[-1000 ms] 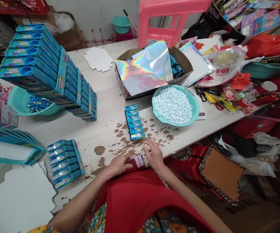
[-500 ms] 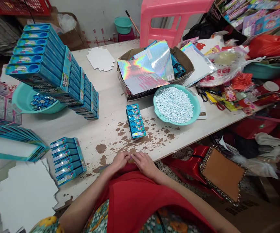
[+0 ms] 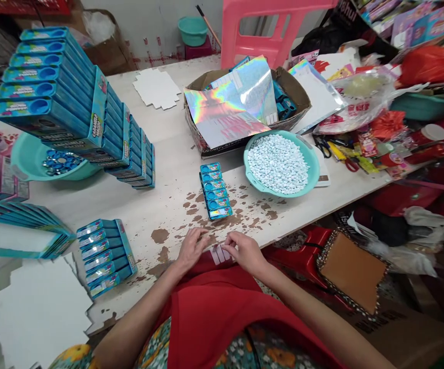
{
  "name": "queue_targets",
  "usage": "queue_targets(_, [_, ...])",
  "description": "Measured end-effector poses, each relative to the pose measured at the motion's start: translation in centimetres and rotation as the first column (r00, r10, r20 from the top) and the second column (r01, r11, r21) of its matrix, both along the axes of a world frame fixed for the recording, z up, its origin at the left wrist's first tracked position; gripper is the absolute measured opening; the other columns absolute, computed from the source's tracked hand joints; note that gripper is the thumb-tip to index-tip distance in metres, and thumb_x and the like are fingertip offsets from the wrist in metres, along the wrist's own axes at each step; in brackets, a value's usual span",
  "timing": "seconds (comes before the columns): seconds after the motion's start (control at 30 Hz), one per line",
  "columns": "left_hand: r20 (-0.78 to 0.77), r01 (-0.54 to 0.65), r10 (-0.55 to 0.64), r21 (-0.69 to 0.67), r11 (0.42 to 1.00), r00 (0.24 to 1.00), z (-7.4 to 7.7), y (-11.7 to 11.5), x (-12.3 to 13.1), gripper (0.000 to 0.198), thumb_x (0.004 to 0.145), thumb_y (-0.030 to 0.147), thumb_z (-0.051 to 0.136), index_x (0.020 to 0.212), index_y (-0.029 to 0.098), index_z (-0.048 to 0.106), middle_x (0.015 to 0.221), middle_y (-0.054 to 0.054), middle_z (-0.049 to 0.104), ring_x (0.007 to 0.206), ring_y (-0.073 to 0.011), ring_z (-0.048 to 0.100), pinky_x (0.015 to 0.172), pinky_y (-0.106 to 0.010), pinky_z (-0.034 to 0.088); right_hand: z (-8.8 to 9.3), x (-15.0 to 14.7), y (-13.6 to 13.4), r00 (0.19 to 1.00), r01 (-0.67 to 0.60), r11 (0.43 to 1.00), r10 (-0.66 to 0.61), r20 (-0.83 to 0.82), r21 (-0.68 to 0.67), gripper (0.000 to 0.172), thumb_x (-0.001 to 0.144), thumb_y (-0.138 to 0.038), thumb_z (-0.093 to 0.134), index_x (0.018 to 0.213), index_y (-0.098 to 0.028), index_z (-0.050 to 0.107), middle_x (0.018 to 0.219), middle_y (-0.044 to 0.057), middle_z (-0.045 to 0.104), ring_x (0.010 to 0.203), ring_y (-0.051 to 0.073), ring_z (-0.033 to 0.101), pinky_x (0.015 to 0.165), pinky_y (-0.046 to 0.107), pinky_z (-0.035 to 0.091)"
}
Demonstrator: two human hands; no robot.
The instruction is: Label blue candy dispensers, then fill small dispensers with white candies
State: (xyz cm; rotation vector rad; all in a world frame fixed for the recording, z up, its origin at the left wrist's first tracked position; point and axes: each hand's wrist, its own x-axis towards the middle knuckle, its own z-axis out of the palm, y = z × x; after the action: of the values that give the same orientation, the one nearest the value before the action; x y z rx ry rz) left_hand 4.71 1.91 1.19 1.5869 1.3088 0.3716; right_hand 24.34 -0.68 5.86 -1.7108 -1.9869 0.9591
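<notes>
At the table's near edge, my left hand [image 3: 192,249] is held with its fingers loosely stretched and apart, close to the left side of a small sticker sheet [image 3: 221,254] with pale rectangles. My right hand [image 3: 245,251] has thumb and forefinger pinched at the sheet's upper right corner. The sheet lies low over the red apron [image 3: 206,318]. Just beyond my hands, a row of small blue boxes [image 3: 216,190] stands on the table, a shiny sticker on the nearest one. To the right of that row sits a turquoise basin [image 3: 313,177] of small pale candies [image 3: 278,163].
Blue boxes [image 3: 48,113] are stacked tall at left, beside a basin [image 3: 18,154] of blue wrapped pieces. A smaller box group [image 3: 106,253] and white card sheets [image 3: 37,312] lie nearer. Holographic sheets [image 3: 241,102] cover a carton [image 3: 302,97]. Scissors [image 3: 324,148] lie at right.
My hands, close together before, have moved apart and slightly forward. The sticker sheet now shows between them, and my left fingers have loosened and opened.
</notes>
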Motion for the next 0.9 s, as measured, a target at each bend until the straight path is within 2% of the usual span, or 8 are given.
queue_targets(0.07, [0.237,0.021,-0.012,-0.033,0.999,0.971,1.4,0.4,0.5,0.040,0.080,0.041,0.053,0.115,0.021,0.053,0.115,-0.008,0.057,0.104,-0.0204,0.051,0.085,-0.030,0.042,0.8,0.4,1.0,0.979,0.088,0.989,-0.107,-0.174,-0.118,0.013,0.080,-0.027,0.061,0.070,-0.020,0.055,0.067,-0.002,0.060,0.062,0.012,0.054,0.059,0.022,0.039])
queue_targets(0.1, [0.311,0.057,-0.024,-0.097,0.994,0.950,2.0,0.7,0.8,0.041,0.079,0.042,0.055,0.112,0.019,0.055,0.108,-0.007,0.060,0.098,-0.0194,0.055,0.080,-0.028,0.044,0.9,0.5,1.5,0.960,0.117,0.980,-0.154,-0.235,-0.162,0.014,0.079,-0.029,0.062,0.069,-0.020,0.056,0.065,-0.003,0.060,0.059,0.012,0.054,0.057,0.022,0.039])
queue_targets(0.2, [0.347,0.104,0.017,-0.327,0.939,0.938,2.6,2.4,1.6,0.034,0.081,0.046,0.049,0.088,0.014,0.059,0.067,-0.002,0.060,0.061,-0.0136,0.056,0.059,-0.025,0.044,0.0,0.4,3.6,0.914,0.224,0.951,-0.281,-0.294,-0.214,0.018,0.075,-0.034,0.064,0.066,-0.019,0.057,0.062,-0.002,0.060,0.056,0.012,0.054,0.054,0.022,0.039])
queue_targets(0.27, [0.323,0.086,0.049,-0.391,0.916,0.945,2.3,4.2,1.7,0.035,0.083,0.046,0.045,0.087,0.014,0.058,0.056,0.002,0.054,0.048,-0.0111,0.050,0.049,-0.023,0.039,-1.2,0.1,5.4,0.903,0.298,0.931,-0.347,-0.254,-0.212,0.020,0.074,-0.036,0.063,0.065,-0.019,0.057,0.060,-0.002,0.060,0.055,0.013,0.054,0.053,0.023,0.039])
queue_targets(0.4, [0.285,-0.013,0.092,-0.267,0.964,0.954,1.7,8.2,1.3,0.031,0.081,0.041,0.049,0.101,0.017,0.053,0.053,0.005,0.050,0.046,-0.0102,0.048,0.046,-0.021,0.037,-2.8,-0.5,9.1,0.916,0.384,0.920,-0.390,-0.099,-0.076,0.017,0.073,-0.034,0.062,0.063,-0.020,0.059,0.068,0.000,0.059,0.066,0.016,0.055,0.060,0.025,0.040])
queue_targets(0.57, [0.213,-0.047,0.084,-0.172,0.984,0.973,0.6,11.1,1.1,0.021,0.079,0.034,0.051,0.093,0.019,0.051,0.055,0.006,0.049,0.047,-0.0092,0.046,0.048,-0.021,0.037,-3.5,-1.2,11.6,0.889,0.457,0.889,-0.456,-0.033,0.040,0.010,0.070,-0.027,0.063,0.063,-0.020,0.060,0.081,0.005,0.054,0.087,0.023,0.051,0.074,0.032,0.041])
queue_targets(0.7, [0.227,-0.060,0.101,-0.179,0.982,0.969,-1.2,11.6,1.5,0.020,0.082,0.030,0.046,0.099,0.019,0.046,0.057,0.006,0.049,0.049,-0.0103,0.047,0.051,-0.022,0.039,-4.8,-1.2,12.0,0.861,0.508,0.861,-0.505,-0.054,0.037,0.009,0.066,-0.023,0.064,0.063,-0.019,0.057,0.089,0.006,0.052,0.086,0.022,0.052,0.075,0.033,0.043])
queue_targets(0.9, [-0.137,-0.202,0.199,-0.008,0.979,0.970,-3.0,9.0,2.7,0.030,0.081,0.020,0.040,0.110,0.018,0.048,0.092,-0.008,0.063,0.085,-0.0210,0.059,0.077,-0.034,0.044,-6.4,-0.6,11.1,0.814,0.571,0.821,-0.568,-0.121,-0.008,0.033,0.069,-0.035,0.062,0.095,-0.018,0.053,0.094,0.006,0.058,0.069,0.017,0.056,0.062,0.030,0.046])
